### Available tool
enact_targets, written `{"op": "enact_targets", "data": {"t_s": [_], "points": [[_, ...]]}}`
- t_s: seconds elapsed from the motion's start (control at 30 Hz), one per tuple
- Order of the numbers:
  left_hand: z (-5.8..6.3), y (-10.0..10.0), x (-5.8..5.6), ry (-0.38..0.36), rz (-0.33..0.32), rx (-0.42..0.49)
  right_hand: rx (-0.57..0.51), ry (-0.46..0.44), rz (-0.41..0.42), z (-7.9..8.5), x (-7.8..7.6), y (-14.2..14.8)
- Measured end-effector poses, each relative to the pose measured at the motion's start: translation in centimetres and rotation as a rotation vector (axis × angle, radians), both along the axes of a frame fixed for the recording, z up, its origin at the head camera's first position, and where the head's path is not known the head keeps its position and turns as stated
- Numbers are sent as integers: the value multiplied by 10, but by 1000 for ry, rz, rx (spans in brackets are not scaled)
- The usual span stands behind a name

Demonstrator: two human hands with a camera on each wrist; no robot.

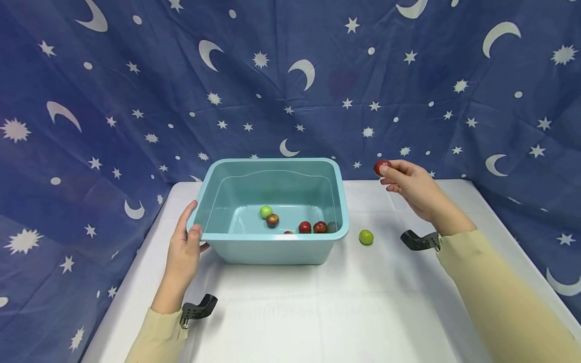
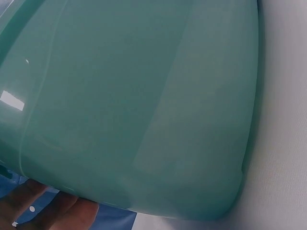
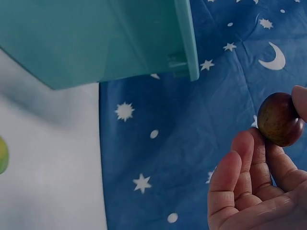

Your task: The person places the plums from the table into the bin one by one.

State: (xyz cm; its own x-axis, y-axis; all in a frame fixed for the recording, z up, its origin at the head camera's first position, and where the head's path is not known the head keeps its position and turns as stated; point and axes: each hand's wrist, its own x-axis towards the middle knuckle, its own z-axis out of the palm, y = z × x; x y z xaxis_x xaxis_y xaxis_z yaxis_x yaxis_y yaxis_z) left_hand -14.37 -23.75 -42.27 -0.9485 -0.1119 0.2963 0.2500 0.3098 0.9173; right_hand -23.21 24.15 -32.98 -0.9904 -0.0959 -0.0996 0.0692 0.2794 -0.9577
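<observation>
At the right, my right hand pinches a dark red plum between thumb and fingertips, raised above the far part of the table. The right wrist view shows the same plum up close, with the other fingers loosely bent below. My left hand grips the left front corner of a light blue plastic basin, its thumb at the rim. Inside the basin lie several red plums and a green fruit. A second green fruit sits on the table, right of the basin.
A white cloth covers the table. Behind it and along both sides hangs a dark blue curtain with moons and stars. Each wrist carries a small black camera mount. The basin's front wall partly hides one fruit.
</observation>
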Motion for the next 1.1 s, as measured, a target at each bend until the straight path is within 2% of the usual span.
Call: {"op": "enact_targets", "data": {"t_s": [0.37,1.1], "points": [[0,0,0,-8,4,-4,32,36,36,20,-8,-25],[-1,1,0,4,2,2,-49,76,92,27,-24,-76]]}}
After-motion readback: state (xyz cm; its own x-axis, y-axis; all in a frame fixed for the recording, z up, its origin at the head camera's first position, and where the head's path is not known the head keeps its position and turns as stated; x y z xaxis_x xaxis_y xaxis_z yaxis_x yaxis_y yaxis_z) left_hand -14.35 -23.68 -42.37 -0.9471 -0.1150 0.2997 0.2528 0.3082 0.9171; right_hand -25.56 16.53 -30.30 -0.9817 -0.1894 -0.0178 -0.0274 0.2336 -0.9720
